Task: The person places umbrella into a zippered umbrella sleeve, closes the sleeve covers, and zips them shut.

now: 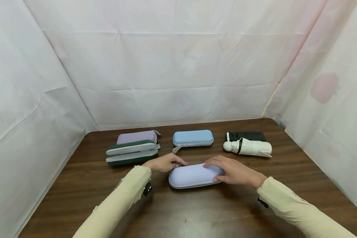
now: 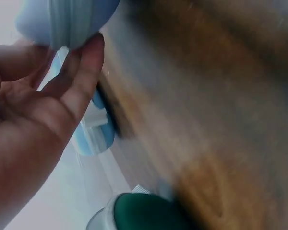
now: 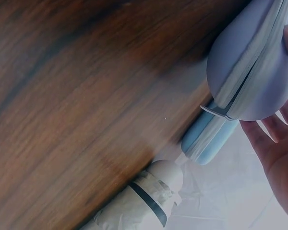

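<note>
A lavender hard-shell glasses case (image 1: pixel 190 176) with a pale zip band lies before me on the table. At its far left edge, my left hand (image 1: pixel 164 162) has bent fingers and thumb gathered; the left wrist view shows the fingertips against the zip band (image 2: pixel 69 24). My right hand (image 1: pixel 233 170) holds the right end, fingers over the top and thumb on the near side. In the right wrist view, a dark slit runs along the zip band (image 3: pixel 252 62), and a thin metal loop (image 3: pixel 216 112) juts from that end.
Behind lie a purple case (image 1: pixel 137 137) and a light blue case (image 1: pixel 193 137) with a strap. A green case (image 1: pixel 132 161) beside my left forearm gapes between its pale rims. A white folding umbrella (image 1: pixel 251 147) lies before a black one (image 1: pixel 250 136) at back right. White sheeting surrounds the table.
</note>
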The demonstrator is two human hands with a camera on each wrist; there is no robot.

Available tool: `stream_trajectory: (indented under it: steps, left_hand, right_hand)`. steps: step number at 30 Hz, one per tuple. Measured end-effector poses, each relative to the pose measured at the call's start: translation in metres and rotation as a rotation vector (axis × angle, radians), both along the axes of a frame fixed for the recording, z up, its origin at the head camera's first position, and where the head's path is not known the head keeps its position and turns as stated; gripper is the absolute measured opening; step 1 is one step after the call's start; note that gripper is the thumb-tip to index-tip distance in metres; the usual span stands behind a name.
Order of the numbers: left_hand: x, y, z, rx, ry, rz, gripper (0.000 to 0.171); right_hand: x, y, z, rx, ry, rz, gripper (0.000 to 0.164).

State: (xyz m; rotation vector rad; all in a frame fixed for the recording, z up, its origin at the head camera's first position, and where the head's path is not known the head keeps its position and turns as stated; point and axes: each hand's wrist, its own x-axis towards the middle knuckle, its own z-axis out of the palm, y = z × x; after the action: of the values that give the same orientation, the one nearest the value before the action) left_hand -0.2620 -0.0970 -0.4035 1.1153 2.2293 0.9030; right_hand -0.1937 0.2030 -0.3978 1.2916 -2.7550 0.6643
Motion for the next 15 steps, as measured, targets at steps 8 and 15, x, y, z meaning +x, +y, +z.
stream_trajectory:
  steps: [8, 15]
  left_hand:
    - [-0.015, 0.004, 0.007, -0.045, 0.107, -0.014, 0.016]
    - [-0.011, 0.002, 0.003, -0.175, 0.251, -0.014, 0.014]
  right_hand:
    - [-0.004, 0.005, 0.004, 0.002, 0.015, 0.010, 0.048]
    - [-0.006, 0.001, 0.005, 0.028, 0.005, 0.028, 0.048]
